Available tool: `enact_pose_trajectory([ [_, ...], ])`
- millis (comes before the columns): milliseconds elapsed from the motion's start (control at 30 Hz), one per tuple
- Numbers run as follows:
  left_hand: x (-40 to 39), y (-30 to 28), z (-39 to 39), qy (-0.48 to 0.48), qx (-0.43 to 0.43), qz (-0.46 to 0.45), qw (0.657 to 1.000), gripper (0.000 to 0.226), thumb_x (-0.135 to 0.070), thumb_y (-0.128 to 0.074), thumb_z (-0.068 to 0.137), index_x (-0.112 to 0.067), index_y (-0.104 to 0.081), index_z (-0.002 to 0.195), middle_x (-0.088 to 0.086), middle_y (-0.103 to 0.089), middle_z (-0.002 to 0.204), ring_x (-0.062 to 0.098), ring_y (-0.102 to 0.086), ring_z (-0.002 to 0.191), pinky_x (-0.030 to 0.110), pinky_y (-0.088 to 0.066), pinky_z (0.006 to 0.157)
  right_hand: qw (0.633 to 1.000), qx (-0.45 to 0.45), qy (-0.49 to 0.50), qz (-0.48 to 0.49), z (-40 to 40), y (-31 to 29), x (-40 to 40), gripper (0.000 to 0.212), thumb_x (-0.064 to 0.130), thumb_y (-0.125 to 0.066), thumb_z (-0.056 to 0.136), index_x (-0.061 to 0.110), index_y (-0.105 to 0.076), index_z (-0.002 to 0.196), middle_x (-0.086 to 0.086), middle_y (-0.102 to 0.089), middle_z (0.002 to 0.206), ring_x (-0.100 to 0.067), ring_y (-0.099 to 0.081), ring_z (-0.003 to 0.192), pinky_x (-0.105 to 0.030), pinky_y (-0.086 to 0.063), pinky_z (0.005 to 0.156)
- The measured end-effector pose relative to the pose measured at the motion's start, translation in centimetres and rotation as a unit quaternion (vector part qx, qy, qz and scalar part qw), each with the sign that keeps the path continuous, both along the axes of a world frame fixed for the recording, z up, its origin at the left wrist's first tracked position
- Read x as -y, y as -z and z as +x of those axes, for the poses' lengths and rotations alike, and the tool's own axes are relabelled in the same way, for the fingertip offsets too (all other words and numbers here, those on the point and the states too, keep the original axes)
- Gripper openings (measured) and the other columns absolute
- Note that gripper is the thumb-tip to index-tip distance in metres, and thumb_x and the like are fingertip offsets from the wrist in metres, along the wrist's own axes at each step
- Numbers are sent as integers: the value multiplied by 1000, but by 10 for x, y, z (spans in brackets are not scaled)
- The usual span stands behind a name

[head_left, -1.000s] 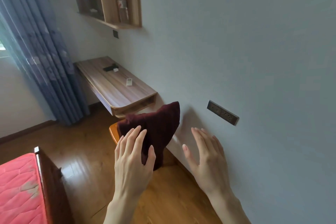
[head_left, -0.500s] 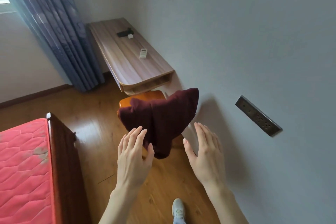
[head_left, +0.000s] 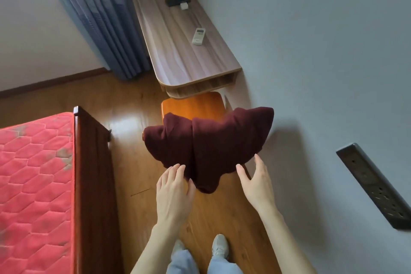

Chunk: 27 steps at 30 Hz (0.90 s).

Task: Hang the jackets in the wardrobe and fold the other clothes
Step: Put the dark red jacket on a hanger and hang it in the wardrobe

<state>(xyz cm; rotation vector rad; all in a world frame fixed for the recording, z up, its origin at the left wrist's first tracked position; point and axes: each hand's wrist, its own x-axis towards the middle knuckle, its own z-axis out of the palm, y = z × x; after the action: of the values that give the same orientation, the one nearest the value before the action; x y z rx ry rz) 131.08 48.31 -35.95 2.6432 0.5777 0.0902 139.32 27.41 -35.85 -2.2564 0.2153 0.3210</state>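
Both hands, the left hand and right hand, have closed in with fingers spread and holding nothing, now touching the maroon garment draped over the orange chair, so pickup looks imminent.

A: Which items carry the warm tones?
B: Maroon garment, plain; orange chair; red mattress, hexagon-quilted.
A: And the cool ones?
B: Blue-grey curtain, faintly patterned; pale blue jeans; white remote on wood-grain desk.
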Motion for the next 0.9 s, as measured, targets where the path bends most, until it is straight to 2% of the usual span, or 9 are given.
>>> enact_pose_trajectory([
  [100,-7,27,13,-33,-67,-10,997,47,-30,-57,103,-14,-56,147,7,-58,150,28,-49,144,43,-37,120,972,-121,150,133,23,26,-6,82,49,-67,98,21,-25,163,-6,-36,166,-29,-38,151,-47,-36,120],
  [167,-13,41,18,-50,-93,-3,994,51,-33,-54,104,-12,-52,150,8,-57,150,28,-51,141,42,-41,117,946,-170,224,160,36,41,-9,91,47,-70,97,18,-18,165,-8,-33,167,-33,-36,152,-51,-33,122],
  [267,-23,55,31,-92,-88,-32,991,55,-36,-56,103,-9,-47,150,10,-60,144,30,-56,133,42,-48,109,930,-185,268,173,54,60,-12,95,37,-75,95,20,-13,166,-9,-32,167,-35,-38,150,-51,-32,122],
  [367,-29,66,40,-172,-57,-154,971,66,-37,-63,100,-8,-36,153,13,-56,146,33,-58,131,46,-53,102,921,-176,280,205,65,70,-13,94,21,-77,93,27,-16,165,-4,-37,166,-33,-42,148,-49,-32,121],
  [467,-37,75,46,-252,-36,-279,926,81,-38,-69,99,-13,-24,161,13,-39,162,35,-47,144,52,-48,110,917,-170,260,251,73,78,-14,81,11,-76,92,27,-34,160,-1,-54,154,-26,-53,139,-45,-38,120],
  [567,-47,84,47,-271,-26,-321,907,52,-35,-66,101,-17,-45,145,9,-55,147,33,-57,133,50,-49,106,922,-188,243,237,77,79,-16,63,22,-76,94,19,-49,151,-5,-62,145,-28,-59,131,-47,-43,118],
  [667,-51,84,37,-281,-13,-313,907,19,-30,-59,106,-20,-54,120,2,-64,121,29,-65,114,44,-53,98,937,-180,232,190,68,77,-15,59,35,-73,97,14,-53,148,-6,-64,142,-32,-59,131,-45,-45,114],
  [800,-52,74,29,-238,-8,-267,934,15,-25,-55,107,-17,-60,118,4,-56,123,22,-59,109,39,-52,94,955,-149,212,145,43,71,-9,47,42,-67,100,13,-59,136,-8,-67,131,-31,-63,122,-43,-48,104],
  [900,-43,57,18,-216,8,-274,937,16,-19,-47,110,-13,-54,123,1,-60,117,18,-63,103,36,-55,94,967,-125,189,118,27,61,0,36,46,-61,102,16,-60,121,-2,-66,112,-25,-63,106,-37,-49,92],
])
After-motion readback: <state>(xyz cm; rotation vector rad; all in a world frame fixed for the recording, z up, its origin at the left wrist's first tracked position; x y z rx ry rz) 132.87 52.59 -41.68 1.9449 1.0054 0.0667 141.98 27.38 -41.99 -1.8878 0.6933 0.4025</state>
